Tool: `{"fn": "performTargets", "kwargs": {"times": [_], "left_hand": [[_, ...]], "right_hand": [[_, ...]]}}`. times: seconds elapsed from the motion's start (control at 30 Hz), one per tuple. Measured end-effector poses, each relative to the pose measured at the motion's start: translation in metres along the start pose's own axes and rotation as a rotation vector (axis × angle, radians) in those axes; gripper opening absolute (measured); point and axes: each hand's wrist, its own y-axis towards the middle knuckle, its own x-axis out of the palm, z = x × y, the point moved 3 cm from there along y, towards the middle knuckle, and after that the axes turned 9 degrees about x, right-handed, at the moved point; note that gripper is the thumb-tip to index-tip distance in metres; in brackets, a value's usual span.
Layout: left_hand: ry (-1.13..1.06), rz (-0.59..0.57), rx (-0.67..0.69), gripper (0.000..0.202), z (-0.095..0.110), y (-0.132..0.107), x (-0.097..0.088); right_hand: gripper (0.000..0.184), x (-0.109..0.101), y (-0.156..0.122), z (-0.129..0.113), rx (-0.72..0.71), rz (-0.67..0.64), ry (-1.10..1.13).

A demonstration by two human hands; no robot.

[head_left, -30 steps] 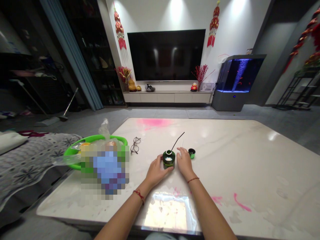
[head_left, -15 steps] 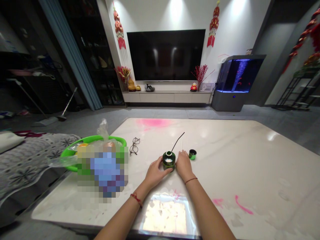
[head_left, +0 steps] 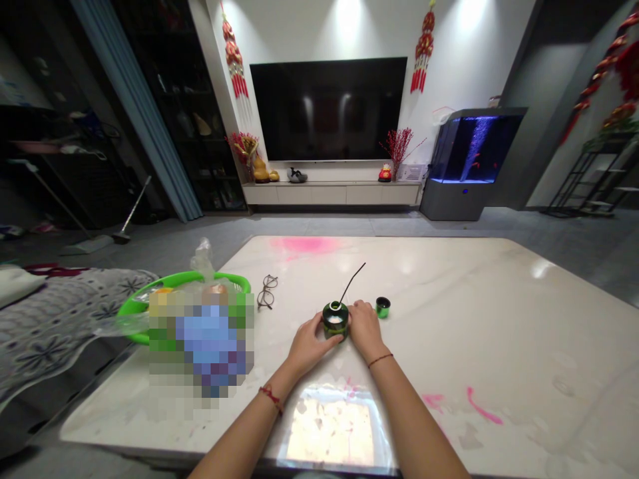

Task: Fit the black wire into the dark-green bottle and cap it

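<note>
Marble table (head_left: 449, 319) bears all items listed. Round container (head_left: 335, 320) stands between left hand (head_left: 312, 336) and right hand (head_left: 366, 329), both touching it. Small cylinder (head_left: 383, 307) sits just right of and behind it. Eyeglasses (head_left: 267, 293) lie further left, basket (head_left: 200, 277) beyond them at the table's edge. Wall-mounted television (head_left: 328, 110) is beyond the table.

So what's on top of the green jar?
A thin black rod rises from the jar's ringed top; the left hand and right hand hide its sides, and the rod's lower end cannot be seen.
</note>
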Motion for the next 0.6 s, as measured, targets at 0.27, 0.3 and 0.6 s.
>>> {"fn": "performTargets", "kwargs": {"times": [0.27,0.3,0.6], "left_hand": [[-0.002,0.003,-0.015,0.055,0.002,0.0,-0.001],[-0.001,0.007,-0.015,0.056,0.002,0.0,-0.001],[-0.063,0.033,-0.031,0.053,0.005,0.0,0.0]], "right_hand": [[0.02,-0.001,0.0,0.004,0.095,0.046,0.035],[0.022,-0.001,-0.001,0.005,0.119,0.062,0.074],[0.016,-0.02,0.0,0.005,0.185,0.305,0.501]]}}
